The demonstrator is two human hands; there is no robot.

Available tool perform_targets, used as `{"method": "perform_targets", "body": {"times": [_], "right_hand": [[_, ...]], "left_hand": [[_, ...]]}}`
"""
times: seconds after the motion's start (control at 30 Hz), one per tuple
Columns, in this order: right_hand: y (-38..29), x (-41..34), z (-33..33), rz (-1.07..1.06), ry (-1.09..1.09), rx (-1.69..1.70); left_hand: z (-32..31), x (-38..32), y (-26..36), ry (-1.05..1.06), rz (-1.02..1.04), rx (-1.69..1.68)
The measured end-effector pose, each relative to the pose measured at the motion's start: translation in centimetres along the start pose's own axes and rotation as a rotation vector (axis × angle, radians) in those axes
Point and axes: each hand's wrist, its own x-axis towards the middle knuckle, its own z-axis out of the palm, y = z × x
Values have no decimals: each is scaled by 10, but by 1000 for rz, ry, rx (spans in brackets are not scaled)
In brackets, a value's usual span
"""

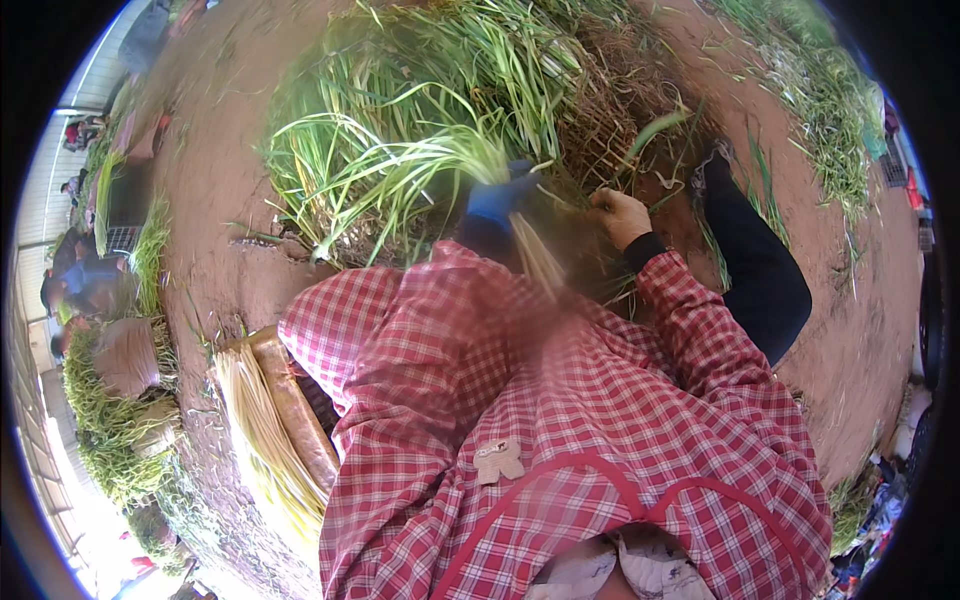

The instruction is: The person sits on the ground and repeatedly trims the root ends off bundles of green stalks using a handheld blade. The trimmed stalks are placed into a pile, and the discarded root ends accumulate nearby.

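My left hand [495, 199], in a blue glove, is closed around a bunch of long allium-like stalks. Their green leaves [457, 150] fan out up and to the left, while the pale stems [536, 251] hang below the glove towards my lap, blurred. To its right is my right hand [624, 216], fingers curled, at the lower edge of a brown root mass [626, 97]. A blur at its fingertips hides whether it pinches a strand. Before me lies a large heap of leafy green stalks [420, 67], joined to those roots.
Beside my left thigh, a bundle of pale trimmed stalks [259, 420] lies along a brown box-like support [296, 412]. My dark-trousered leg [757, 262] bends at the right. More greens [817, 97] lie at upper right. People [82, 277] sit among greens at far left.
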Motion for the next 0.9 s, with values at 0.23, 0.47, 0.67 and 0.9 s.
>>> {"method": "perform_targets", "body": {"times": [0.23, 0.47, 0.67, 0.9], "right_hand": [[73, 20, -56, 452, -51, -857], [-36, -7, -35, -187, 100, 196], [-77, -34, 28, 70, -280, 431], [55, -19, -11, 516, -364, -916]], "left_hand": [[-5, -13, 29, 49, 63, -212], [4, -18, 14, 29, -8, -147], [-15, -16, 6, 29, -21, -46], [-42, -26, 6, 91, 20, -12]]}}
